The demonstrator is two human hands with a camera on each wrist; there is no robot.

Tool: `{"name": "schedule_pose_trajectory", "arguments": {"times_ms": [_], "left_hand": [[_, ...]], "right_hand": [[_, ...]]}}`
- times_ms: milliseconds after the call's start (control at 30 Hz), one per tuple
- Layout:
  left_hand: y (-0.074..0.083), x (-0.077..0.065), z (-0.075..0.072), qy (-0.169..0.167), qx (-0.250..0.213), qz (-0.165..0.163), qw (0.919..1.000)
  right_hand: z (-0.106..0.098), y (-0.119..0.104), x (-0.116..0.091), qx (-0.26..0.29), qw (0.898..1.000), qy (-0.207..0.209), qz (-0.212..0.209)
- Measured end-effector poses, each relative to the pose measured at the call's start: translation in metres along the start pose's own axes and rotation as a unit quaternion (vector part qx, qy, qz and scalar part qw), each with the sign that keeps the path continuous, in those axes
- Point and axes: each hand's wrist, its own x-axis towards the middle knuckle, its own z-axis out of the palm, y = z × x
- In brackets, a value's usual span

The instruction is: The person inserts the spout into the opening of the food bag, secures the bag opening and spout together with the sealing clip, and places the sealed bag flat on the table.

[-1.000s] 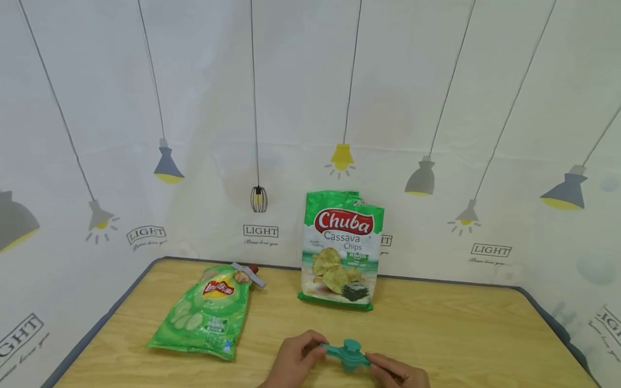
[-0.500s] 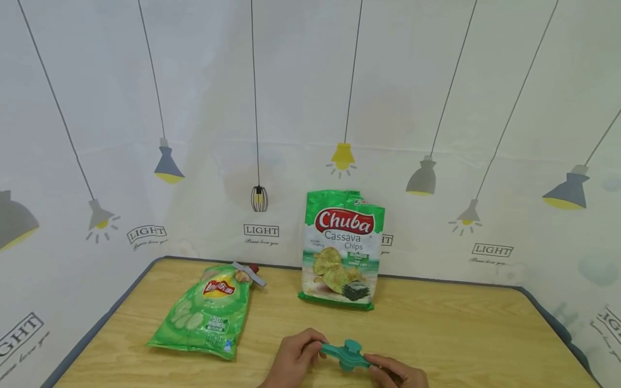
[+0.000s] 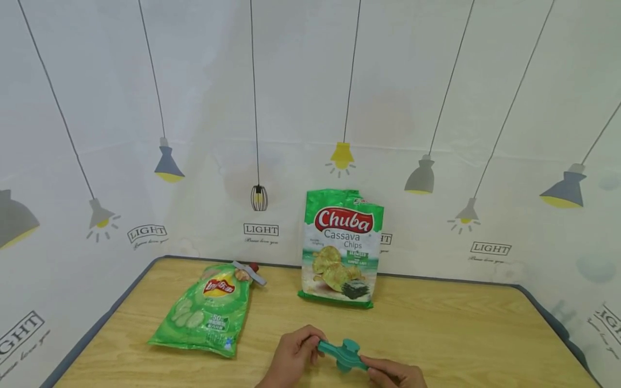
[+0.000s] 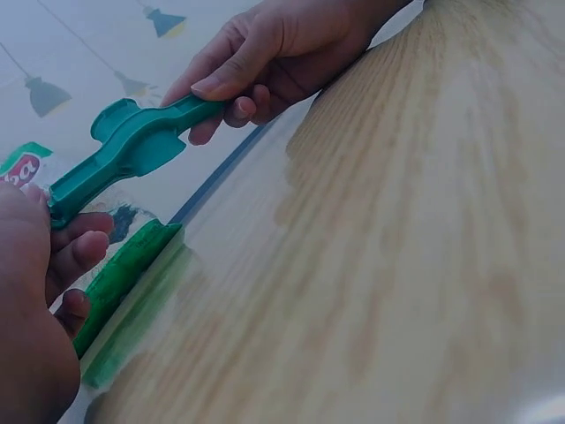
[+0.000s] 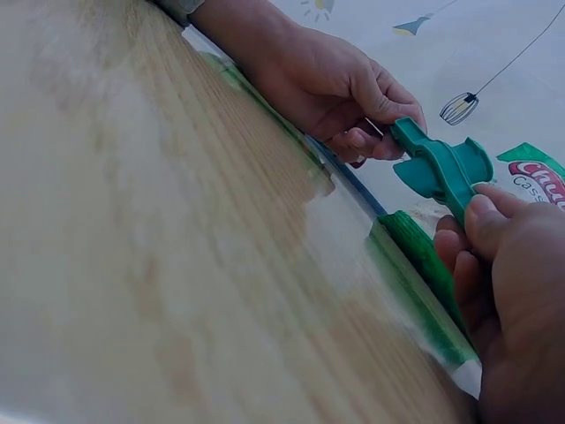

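Both hands hold a teal bag clip point(image 3: 343, 355) with a round cap at its middle, above the near part of the table. My left hand point(image 3: 292, 355) pinches one end between thumb and fingers. At the other end, my right hand point(image 3: 395, 372) pinches it with thumb and forefinger. In the left wrist view the teal bag clip point(image 4: 132, 150) spans the gap between the two hands, and its round flange shows beside the bar. The right wrist view shows the clip point(image 5: 446, 168) from the opposite side, its two ends partly hidden by fingertips.
On the left of the wooden table point(image 3: 461, 334) lies a green chip bag point(image 3: 204, 312), a grey clip point(image 3: 249, 272) with a dark red knob across its top. A Chuba cassava chip bag point(image 3: 339, 253) stands against the lamp-printed backdrop point(image 3: 208, 108) behind the hands.
The teal clip has tilted slightly and shifted a little to the left, with both hands keeping their pinch on its ends. Both chip bags stay where they were.
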Motion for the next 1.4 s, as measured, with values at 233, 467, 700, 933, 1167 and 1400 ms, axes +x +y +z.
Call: {"name": "schedule_pose_trajectory", "arguments": {"times_ms": [233, 467, 700, 933, 1167, 1400], "left_hand": [[-0.017, 0.001, -0.001, -0.005, -0.016, 0.011, 0.9998], [-0.006, 0.0, -0.003, 0.009, 0.008, 0.008, 0.9999], [-0.015, 0.0, -0.003, 0.003, -0.02, -0.07, 0.9973], [-0.012, 0.001, -0.001, -0.003, -0.061, -0.081, 0.9948], [-0.014, 0.003, -0.001, -0.014, -0.068, -0.077, 0.9946], [-0.015, 0.001, 0.0, 0.005, -0.047, -0.104, 0.9935]], "right_hand": [[0.002, 0.0, -0.001, 0.021, 1.0, 0.004, 0.003], [0.0, 0.0, 0.002, 0.019, 0.999, -0.027, 0.001], [0.002, 0.002, 0.004, -0.015, 1.0, 0.012, 0.006], [-0.002, -0.001, 0.003, -0.058, 0.998, 0.008, 0.018], [-0.001, 0.001, 0.001, -0.056, 0.998, -0.009, -0.009], [0.0, 0.003, 0.001, -0.083, 0.996, -0.028, -0.025]]}}
